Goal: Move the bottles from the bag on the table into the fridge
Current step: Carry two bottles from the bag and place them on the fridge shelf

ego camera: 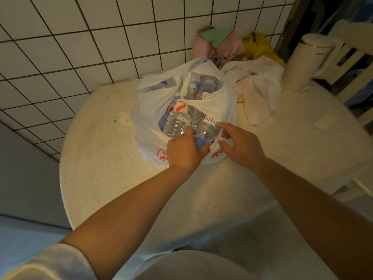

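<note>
Bottles (177,123) crowd the white bag (149,122) on the surface (105,162) as the left hand (184,151) grips a blue-capped bottle (205,132) and the right hand (242,147) pinches the bag's rim. Unloading looks barely begun; no fridge in view.

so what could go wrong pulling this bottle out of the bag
1. The left hand grips the bottle only near its blue cap, so the smooth plastic could slip as it lifts.
2. The bag has a handle strap crossing over the opening. The bottle may snag on it and drag the bag across the table.
3. The other bottles lie loose against it and may shift or tumble, though the right hand holding the rim should help.
</note>
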